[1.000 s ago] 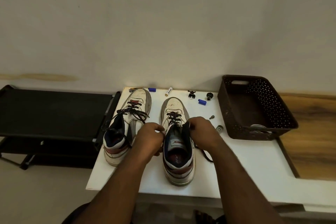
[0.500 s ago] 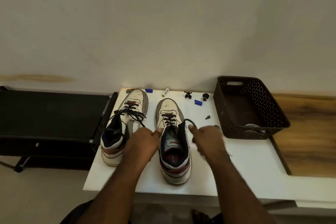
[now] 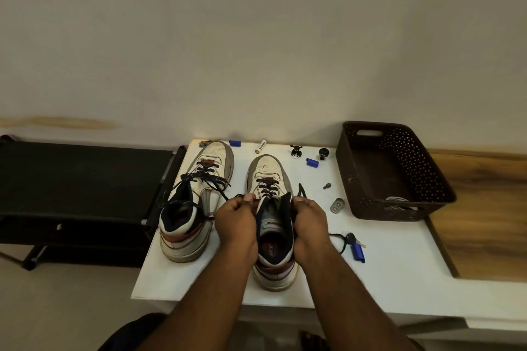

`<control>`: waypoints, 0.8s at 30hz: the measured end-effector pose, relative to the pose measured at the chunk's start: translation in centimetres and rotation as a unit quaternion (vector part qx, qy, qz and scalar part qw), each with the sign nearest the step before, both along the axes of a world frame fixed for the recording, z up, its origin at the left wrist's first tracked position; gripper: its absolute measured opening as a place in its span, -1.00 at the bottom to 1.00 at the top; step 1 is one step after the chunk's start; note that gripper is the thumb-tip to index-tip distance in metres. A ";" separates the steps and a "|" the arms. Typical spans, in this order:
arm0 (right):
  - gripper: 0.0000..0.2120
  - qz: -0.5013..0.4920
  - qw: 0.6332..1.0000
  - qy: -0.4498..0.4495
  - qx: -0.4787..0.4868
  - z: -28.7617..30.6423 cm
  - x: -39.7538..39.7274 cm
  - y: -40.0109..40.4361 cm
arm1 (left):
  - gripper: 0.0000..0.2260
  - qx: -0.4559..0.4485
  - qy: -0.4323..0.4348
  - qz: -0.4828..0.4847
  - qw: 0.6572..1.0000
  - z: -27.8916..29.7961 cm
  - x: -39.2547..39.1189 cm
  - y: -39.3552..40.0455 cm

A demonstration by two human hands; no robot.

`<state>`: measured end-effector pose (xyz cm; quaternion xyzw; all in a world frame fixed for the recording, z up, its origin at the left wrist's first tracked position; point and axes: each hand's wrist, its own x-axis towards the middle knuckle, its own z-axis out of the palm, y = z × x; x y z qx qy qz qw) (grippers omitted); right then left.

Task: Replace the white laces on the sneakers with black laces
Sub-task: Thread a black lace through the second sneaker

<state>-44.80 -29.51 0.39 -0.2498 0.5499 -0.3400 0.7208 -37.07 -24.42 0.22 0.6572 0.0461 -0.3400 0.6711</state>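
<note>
On the white tabletop we see a dark perforated plastic basket at right, open room before it. Two worn white leather sneakers, toes to the wall: left sneaker fully black-laced; right sneaker half-laced. Our left hand and right hand flank its collar, each grip pinching a black lace end. Keys lie near.

White sneakers, black laces; dark-brown perforated basket; blue caps.
</note>
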 end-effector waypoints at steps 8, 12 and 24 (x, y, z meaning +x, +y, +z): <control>-0.85 -0.013 0.998 -0.040 0.037 -1.1 -0.3 -0.6 | -0.86 -0.009 0.059 0.117 0.991 -0.6 -0.4 -0.2; -0.94 0.022 0.998 -0.051 -0.028 1.2 -1.0 -1.2 | -0.81 0.008 0.063 -0.009 0.998 1.0 1.3 0.5; -0.63 0.301 0.862 0.012 -0.408 9.3 -3.2 -2.4 | -0.55 -0.072 -0.359 -0.365 0.856 4.7 3.8 -0.8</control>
